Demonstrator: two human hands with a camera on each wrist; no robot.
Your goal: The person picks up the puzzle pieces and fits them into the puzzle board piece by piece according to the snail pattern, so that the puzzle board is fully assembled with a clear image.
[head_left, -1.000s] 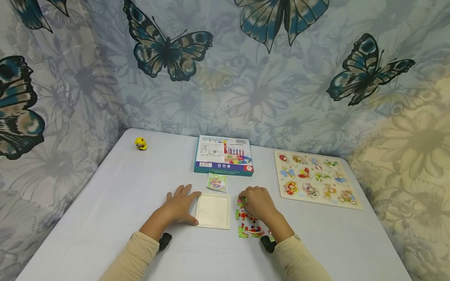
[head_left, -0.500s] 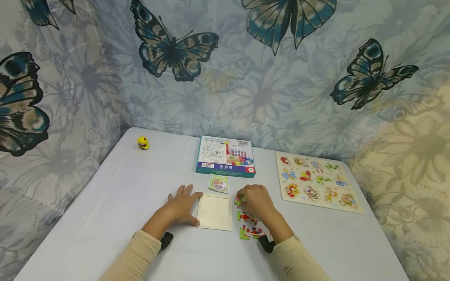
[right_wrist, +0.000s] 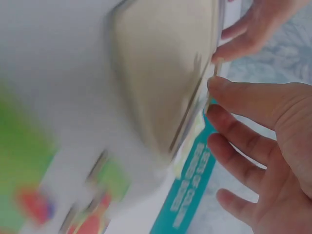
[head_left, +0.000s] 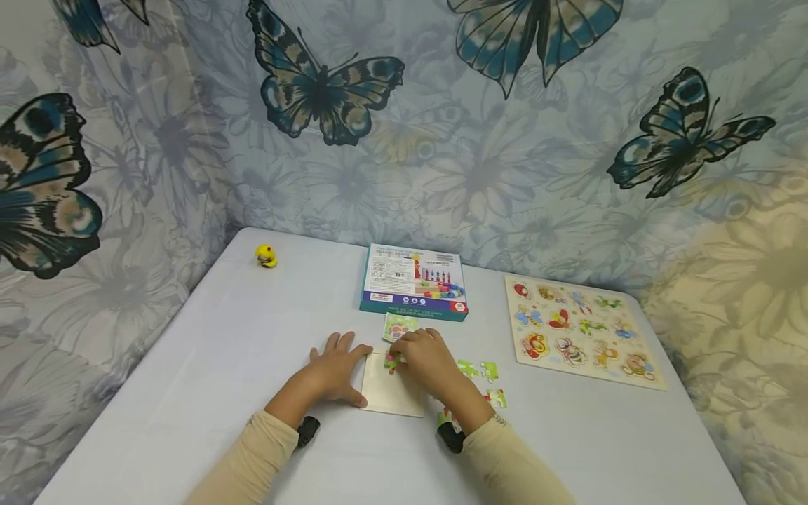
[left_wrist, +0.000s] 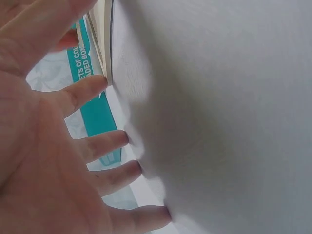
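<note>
A pale wooden puzzle tray [head_left: 390, 396] lies flat at the middle front of the table. My left hand [head_left: 332, 370] has its fingers spread, with thumb and index finger touching the tray's left edge. Over the tray's upper part, my right hand [head_left: 431, 362] pinches a green and pink puzzle piece [head_left: 391, 362] between thumb and index finger. The right wrist view shows that puzzle piece [right_wrist: 215, 80] edge-on, above the tray [right_wrist: 161, 58]. To the right lie several loose puzzle pieces [head_left: 467, 369], some hidden under my right forearm.
Just behind the tray is a small picture card [head_left: 398, 326], partly covered by my right hand. A teal and white box [head_left: 413, 284] stands farther back. An insect puzzle board [head_left: 583, 330] lies at the right, and a yellow toy [head_left: 266, 256] sits at the back left.
From the loose pieces, my right hand has moved left to above the tray, carrying a puzzle piece. My left hand stays at the tray's edge.
</note>
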